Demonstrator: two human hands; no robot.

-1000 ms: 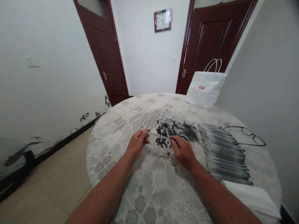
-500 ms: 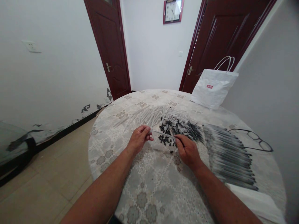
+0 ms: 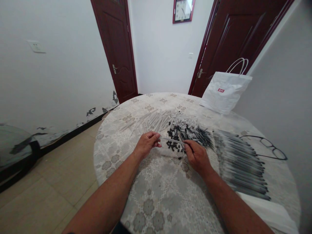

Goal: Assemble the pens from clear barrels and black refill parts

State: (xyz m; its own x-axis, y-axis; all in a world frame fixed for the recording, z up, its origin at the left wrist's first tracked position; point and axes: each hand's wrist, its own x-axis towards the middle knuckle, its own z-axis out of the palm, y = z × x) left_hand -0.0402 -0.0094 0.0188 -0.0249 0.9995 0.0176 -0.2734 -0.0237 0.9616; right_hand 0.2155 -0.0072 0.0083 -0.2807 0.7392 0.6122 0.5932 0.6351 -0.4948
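My left hand (image 3: 147,144) is closed in a pinch on one end of a thin clear pen barrel (image 3: 172,140). My right hand (image 3: 197,155) is closed on the barrel's other end, just above a small heap of black pen caps (image 3: 174,145). Behind the hands lies a pile of clear barrels (image 3: 151,122) and a heap of black refills (image 3: 196,134). A stacked row of assembled pens (image 3: 240,164) runs along the right of the round table (image 3: 161,191).
A white paper bag (image 3: 225,92) stands at the table's far right edge. Black glasses (image 3: 269,146) lie at the right. A white folded sheet (image 3: 270,208) sits near the front right. Two dark red doors and a wall clock (image 3: 183,10) are behind.
Both hands keep their hold on the barrel and hardly move. The view has swung slightly to the left and down, so everything has shifted a little to the right in the frame.
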